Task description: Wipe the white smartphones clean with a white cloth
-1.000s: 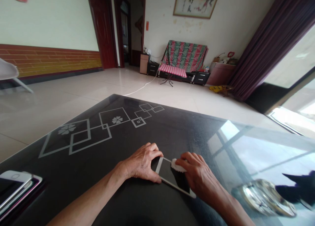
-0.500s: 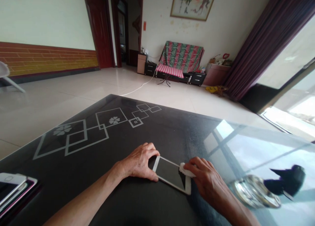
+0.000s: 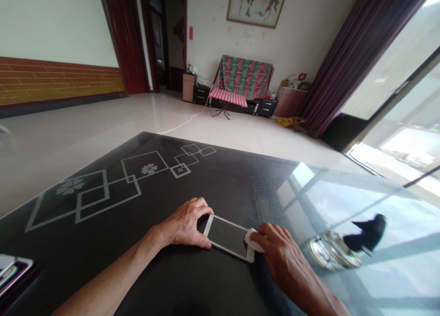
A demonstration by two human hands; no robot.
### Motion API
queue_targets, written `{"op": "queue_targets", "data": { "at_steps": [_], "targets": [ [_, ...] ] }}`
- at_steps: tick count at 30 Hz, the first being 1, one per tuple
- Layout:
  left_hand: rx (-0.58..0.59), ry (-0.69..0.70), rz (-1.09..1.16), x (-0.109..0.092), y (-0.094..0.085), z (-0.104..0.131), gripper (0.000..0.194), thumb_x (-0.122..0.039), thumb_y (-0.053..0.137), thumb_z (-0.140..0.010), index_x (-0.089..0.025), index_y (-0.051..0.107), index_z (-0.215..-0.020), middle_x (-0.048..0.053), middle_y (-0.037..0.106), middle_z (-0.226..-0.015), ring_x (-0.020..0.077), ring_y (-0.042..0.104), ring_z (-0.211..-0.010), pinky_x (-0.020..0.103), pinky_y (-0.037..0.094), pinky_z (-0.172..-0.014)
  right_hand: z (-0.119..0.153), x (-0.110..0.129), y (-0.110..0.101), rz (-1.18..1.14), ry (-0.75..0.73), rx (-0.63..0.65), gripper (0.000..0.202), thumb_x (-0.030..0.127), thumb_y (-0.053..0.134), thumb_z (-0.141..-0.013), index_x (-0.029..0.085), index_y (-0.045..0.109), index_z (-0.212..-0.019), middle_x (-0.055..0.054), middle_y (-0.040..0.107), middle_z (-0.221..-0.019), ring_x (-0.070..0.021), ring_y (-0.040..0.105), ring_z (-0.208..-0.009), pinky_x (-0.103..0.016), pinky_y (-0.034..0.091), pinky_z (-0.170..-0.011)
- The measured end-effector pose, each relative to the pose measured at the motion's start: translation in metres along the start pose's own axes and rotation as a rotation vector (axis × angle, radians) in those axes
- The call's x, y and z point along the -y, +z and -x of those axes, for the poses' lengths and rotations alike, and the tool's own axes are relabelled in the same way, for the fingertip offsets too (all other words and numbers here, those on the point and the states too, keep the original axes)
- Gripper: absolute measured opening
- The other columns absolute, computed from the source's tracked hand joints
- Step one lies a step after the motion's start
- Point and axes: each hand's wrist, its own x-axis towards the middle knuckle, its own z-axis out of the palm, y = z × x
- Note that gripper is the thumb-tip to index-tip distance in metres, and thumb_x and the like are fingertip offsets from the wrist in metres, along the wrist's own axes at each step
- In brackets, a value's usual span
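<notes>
A white-framed phone [image 3: 227, 237] with a dark screen lies on the black glossy table [image 3: 165, 270]. My left hand [image 3: 189, 223] grips its left end, with the thumb at the near corner and the fingers at the far corner. In my right hand [image 3: 280, 247] is a bunched white cloth [image 3: 253, 240], pressed on the phone's right end. Part of the cloth is hidden under the fingers.
Other phones [image 3: 13, 272] are stacked at the table's left edge. To the right stands a shiny glass dish [image 3: 332, 252] with a black object [image 3: 367, 233] by it. Beyond the table are a stool with a striped top [image 3: 228, 96] and a purple curtain [image 3: 357, 54].
The view has turned slightly right, so the room, table and stacked phones sit further left. Both hands keep their holds on the phone and the cloth.
</notes>
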Motion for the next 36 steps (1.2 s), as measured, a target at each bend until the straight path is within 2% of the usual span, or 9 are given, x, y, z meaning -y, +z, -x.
{"op": "queue_targets", "data": {
  "at_steps": [4, 7, 15, 19, 30, 33, 36],
  "targets": [
    [0.005, -0.006, -0.003, 0.001, 0.001, 0.0, 0.055, -0.043, 0.083, -0.051, -0.024, 0.062, -0.099, 0.001, 0.054, -0.098, 0.022, 0.052, -0.09, 0.032, 0.043, -0.078, 0.02, 0.013, 0.001, -0.037, 0.011, 0.005, 0.033, 0.006, 0.044, -0.085, 0.027, 0.063, -0.101, -0.004, 0.055, -0.091, -0.0184, 0.049, -0.079, -0.031, 0.036, -0.072],
    [0.007, -0.013, -0.003, 0.0, 0.0, 0.0, 0.056, -0.043, 0.083, -0.051, -0.025, 0.062, -0.099, 0.001, 0.054, -0.098, 0.0221, 0.052, -0.09, 0.032, 0.043, -0.077, 0.022, 0.015, 0.002, -0.05, 0.008, -0.004, 0.031, 0.007, 0.046, -0.085, 0.027, 0.064, -0.101, -0.004, 0.056, -0.09, -0.0184, 0.048, -0.079, -0.031, 0.036, -0.072],
    [0.003, -0.02, -0.007, 0.001, 0.001, 0.0, 0.056, -0.043, 0.083, -0.05, -0.024, 0.061, -0.099, 0.001, 0.054, -0.099, 0.0225, 0.052, -0.092, 0.032, 0.043, -0.078, -0.014, -0.005, 0.001, 0.013, 0.027, -0.031, 0.036, 0.005, 0.041, -0.086, 0.026, 0.064, -0.103, -0.005, 0.055, -0.092, -0.019, 0.048, -0.082, -0.032, 0.035, -0.076],
    [-0.002, -0.015, -0.016, 0.001, 0.002, 0.0, 0.053, -0.042, 0.083, -0.052, -0.024, 0.062, -0.097, 0.001, 0.054, -0.097, 0.0221, 0.052, -0.091, 0.031, 0.043, -0.077, -0.021, -0.005, 0.003, 0.045, 0.04, -0.055, 0.035, 0.005, 0.041, -0.086, 0.025, 0.065, -0.102, -0.005, 0.054, -0.091, -0.0191, 0.047, -0.083, -0.031, 0.035, -0.076],
    [-0.012, -0.001, -0.012, 0.001, 0.001, 0.0, 0.054, -0.043, 0.084, -0.05, -0.023, 0.062, -0.095, 0.001, 0.054, -0.096, 0.0218, 0.052, -0.09, 0.031, 0.044, -0.077, 0.026, 0.024, 0.007, -0.038, 0.001, -0.071, 0.034, 0.005, 0.046, -0.082, 0.027, 0.063, -0.102, -0.004, 0.058, -0.092, -0.0183, 0.05, -0.079, -0.03, 0.037, -0.072],
    [-0.009, -0.005, -0.009, 0.001, 0.002, -0.001, 0.055, -0.043, 0.084, -0.05, -0.023, 0.062, -0.095, 0.001, 0.054, -0.096, 0.0218, 0.052, -0.09, 0.031, 0.044, -0.078, 0.029, 0.022, 0.008, -0.043, -0.02, -0.08, 0.034, 0.005, 0.047, -0.082, 0.027, 0.063, -0.101, -0.005, 0.058, -0.091, -0.0181, 0.051, -0.078, -0.03, 0.038, -0.071],
    [-0.005, -0.008, -0.002, 0.001, 0.001, 0.0, 0.054, -0.044, 0.084, -0.05, -0.023, 0.062, -0.095, 0.001, 0.054, -0.096, 0.0222, 0.052, -0.09, 0.031, 0.044, -0.077, 0.018, 0.016, 0.005, -0.031, 0.006, -0.069, 0.034, 0.006, 0.045, -0.083, 0.027, 0.064, -0.102, -0.005, 0.057, -0.091, -0.0185, 0.051, -0.079, -0.03, 0.038, -0.072]
  ]
}}
